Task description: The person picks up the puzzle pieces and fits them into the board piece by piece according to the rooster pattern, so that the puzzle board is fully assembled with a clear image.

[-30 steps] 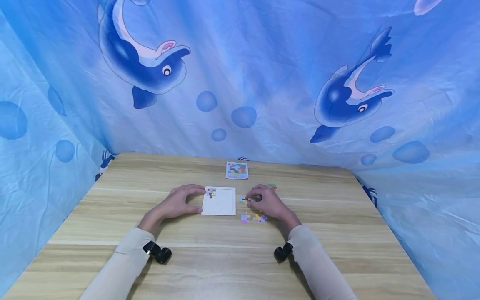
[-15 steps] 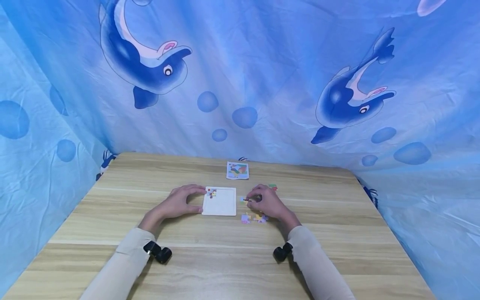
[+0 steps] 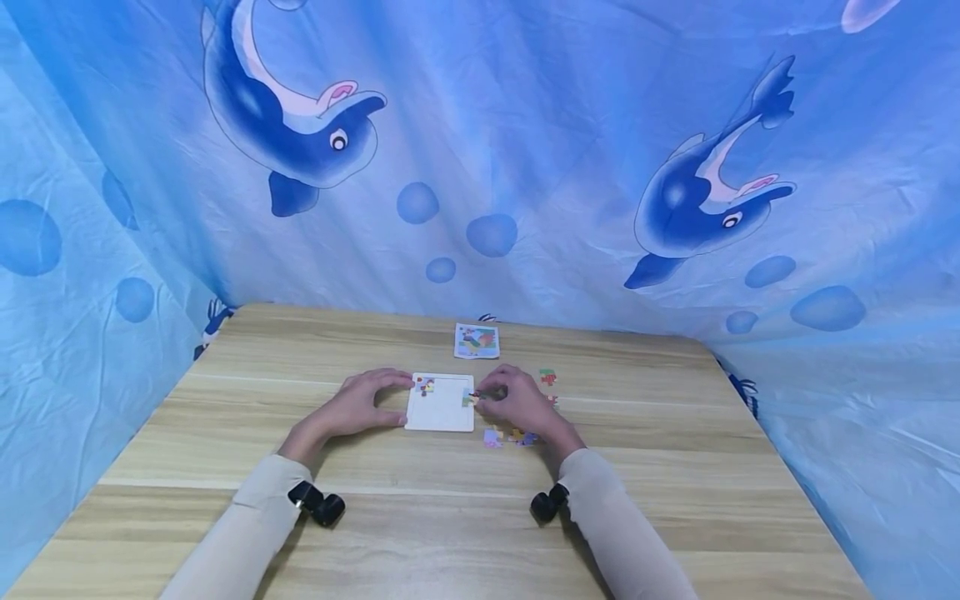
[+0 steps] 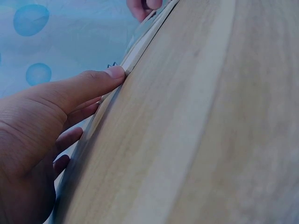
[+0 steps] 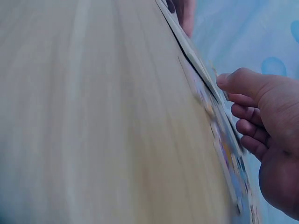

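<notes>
Wooden table (image 3: 450, 517): your left hand (image 3: 358, 406) steadies the white square puzzle tray (image 3: 440, 410) at nine o'clock; your right hand (image 3: 517, 402) pinches a small colourful puzzle piece (image 3: 469, 399) at its three o'clock edge.

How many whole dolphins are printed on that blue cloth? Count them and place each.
2. The left dolphin swims at the upper left; the right dolphin is right of centre. Cut-off scraps elsewhere may belong to more.

Even bright light – soft shadows – right wrist view motion-blurred.
</notes>
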`<state>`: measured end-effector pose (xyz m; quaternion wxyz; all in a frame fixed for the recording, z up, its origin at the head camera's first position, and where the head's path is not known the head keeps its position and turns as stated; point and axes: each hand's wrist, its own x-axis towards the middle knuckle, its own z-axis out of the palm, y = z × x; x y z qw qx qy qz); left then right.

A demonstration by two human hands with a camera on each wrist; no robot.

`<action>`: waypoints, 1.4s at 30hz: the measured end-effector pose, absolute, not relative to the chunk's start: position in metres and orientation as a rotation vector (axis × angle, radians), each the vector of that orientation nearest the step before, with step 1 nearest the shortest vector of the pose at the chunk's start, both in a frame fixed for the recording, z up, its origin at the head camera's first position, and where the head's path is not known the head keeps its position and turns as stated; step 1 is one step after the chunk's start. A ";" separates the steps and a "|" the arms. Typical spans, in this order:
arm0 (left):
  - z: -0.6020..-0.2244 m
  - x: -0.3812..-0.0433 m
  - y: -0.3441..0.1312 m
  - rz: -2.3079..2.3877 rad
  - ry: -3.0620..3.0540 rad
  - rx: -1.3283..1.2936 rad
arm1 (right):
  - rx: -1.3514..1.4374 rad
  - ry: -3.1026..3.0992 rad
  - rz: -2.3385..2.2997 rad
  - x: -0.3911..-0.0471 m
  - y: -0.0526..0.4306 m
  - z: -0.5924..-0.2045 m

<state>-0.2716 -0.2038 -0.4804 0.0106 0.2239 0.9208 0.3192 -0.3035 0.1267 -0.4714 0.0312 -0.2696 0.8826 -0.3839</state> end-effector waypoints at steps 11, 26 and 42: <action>-0.479 -0.272 -0.203 1.001 2.867 0.695 | -0.962 2.749 -1.106 -0.310 0.090 -0.467; -0.480 -0.273 -0.204 1.012 2.862 0.712 | -0.958 2.732 -1.077 -0.312 0.054 -0.475; -0.481 -0.272 -0.205 1.007 2.877 0.723 | -0.964 2.750 -0.999 -0.312 0.049 -0.479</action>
